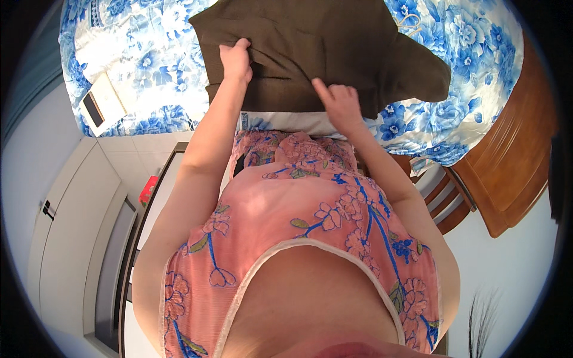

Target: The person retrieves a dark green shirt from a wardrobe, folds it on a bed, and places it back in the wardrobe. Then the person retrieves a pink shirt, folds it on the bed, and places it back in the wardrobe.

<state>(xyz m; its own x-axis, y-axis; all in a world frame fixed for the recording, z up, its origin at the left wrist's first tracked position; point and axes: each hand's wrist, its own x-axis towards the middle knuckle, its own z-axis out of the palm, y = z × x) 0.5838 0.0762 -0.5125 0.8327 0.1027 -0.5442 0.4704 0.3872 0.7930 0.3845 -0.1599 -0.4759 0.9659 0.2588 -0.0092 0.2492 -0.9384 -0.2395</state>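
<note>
A dark olive-brown garment [286, 77] lies spread over a blue-and-white floral cloth [149, 62]. One narrower part of it, like a sleeve or leg, reaches out to the right. Creases run across its middle between my hands. On its left part is my left hand [236, 62], thumb up, the other fingers mostly hidden at the fabric; it seems closed on the garment. Near the front edge my right hand [342, 107] rests on the cloth with its index finger stretched out and the other fingers partly bent. Nothing shows in its grasp.
A white box or tablet-like thing with a dark panel [94, 110] lies on the floral cloth at the left. Pale cords [412, 25] lie beside the garment. A brown wooden table or chair part [507, 179] stands at the right, a white cabinet [65, 221] at the left.
</note>
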